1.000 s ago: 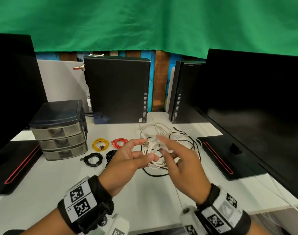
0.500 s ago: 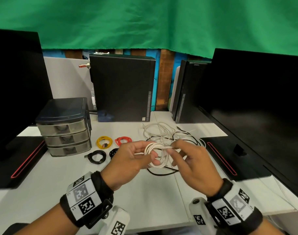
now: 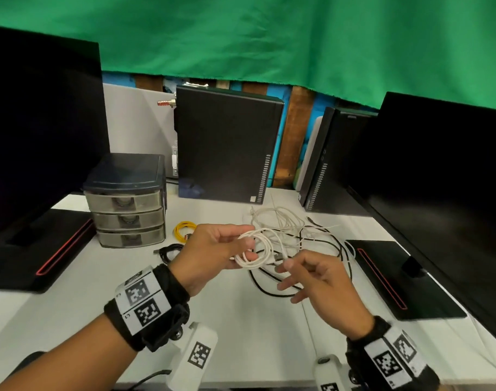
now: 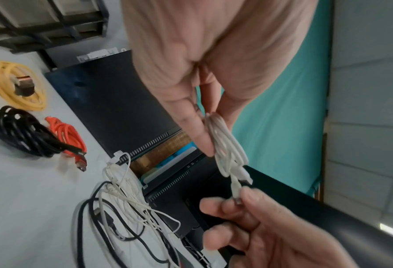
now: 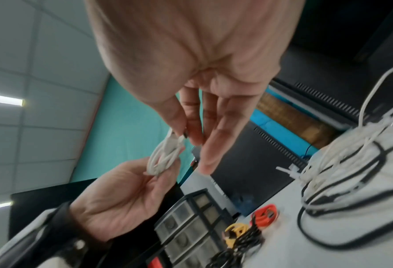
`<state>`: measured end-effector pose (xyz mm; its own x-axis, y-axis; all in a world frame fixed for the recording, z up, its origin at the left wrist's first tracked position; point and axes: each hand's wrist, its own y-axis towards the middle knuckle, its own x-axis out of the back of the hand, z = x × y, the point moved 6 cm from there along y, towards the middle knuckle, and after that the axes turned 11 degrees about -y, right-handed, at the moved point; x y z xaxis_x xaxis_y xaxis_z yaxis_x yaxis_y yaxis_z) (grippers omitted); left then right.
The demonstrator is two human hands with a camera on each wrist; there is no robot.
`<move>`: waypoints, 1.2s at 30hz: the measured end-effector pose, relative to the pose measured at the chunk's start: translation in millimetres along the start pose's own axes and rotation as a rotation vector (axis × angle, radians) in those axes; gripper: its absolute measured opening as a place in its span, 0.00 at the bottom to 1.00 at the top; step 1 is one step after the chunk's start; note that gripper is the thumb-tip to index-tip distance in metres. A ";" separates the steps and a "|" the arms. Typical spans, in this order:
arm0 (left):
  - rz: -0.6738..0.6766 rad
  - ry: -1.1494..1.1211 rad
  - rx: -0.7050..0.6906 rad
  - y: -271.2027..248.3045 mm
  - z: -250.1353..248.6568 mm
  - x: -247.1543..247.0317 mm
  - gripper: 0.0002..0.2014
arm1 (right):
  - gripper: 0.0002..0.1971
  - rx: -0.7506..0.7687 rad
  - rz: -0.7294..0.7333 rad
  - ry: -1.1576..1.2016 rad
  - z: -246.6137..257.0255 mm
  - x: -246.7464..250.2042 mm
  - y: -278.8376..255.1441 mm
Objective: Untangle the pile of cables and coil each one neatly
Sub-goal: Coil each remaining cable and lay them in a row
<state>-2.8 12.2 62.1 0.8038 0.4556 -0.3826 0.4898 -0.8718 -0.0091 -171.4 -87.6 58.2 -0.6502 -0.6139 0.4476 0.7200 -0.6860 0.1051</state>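
Observation:
A small white cable coil (image 3: 259, 251) hangs above the table between my hands. My left hand (image 3: 248, 244) pinches its left side between thumb and fingers, seen close in the left wrist view on the coil (image 4: 227, 148). My right hand (image 3: 285, 266) pinches the coil's loose plug end with thumb and forefinger, its other fingers spread; the right wrist view shows this pinch on the coil (image 5: 163, 157). Behind the hands a tangled pile of white and black cables (image 3: 303, 232) lies on the table.
Coiled yellow (image 3: 185, 230) and black (image 3: 170, 251) cables lie left of the pile, with a red coil (image 4: 67, 134) beside them. A small drawer unit (image 3: 128, 201) stands at the left. Monitors (image 3: 438, 193) and computer cases (image 3: 227, 148) ring the white table (image 3: 241, 334).
The white cable has gone from loose loops to a tighter coil in my left hand. My right hand has dropped to the coil's lower right with the plug end.

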 end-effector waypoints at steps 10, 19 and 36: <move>-0.109 0.203 -0.263 -5.9 -18.0 -1.2 0.07 | 0.13 0.037 0.004 0.085 8.9 -11.0 -6.3; 0.019 0.381 -0.397 -13.0 -19.1 -14.4 0.08 | 0.11 0.169 -0.022 0.061 24.4 -0.1 -6.8; 0.138 0.201 -0.456 -18.2 -11.4 -35.1 0.09 | 0.06 -0.200 0.114 0.692 8.6 -22.7 -11.3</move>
<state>-36.0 14.2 86.2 0.8982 0.4070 -0.1663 0.4364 -0.7793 0.4498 -162.7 -62.5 54.5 -0.6257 -0.7470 -0.2247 0.7775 -0.6203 -0.1030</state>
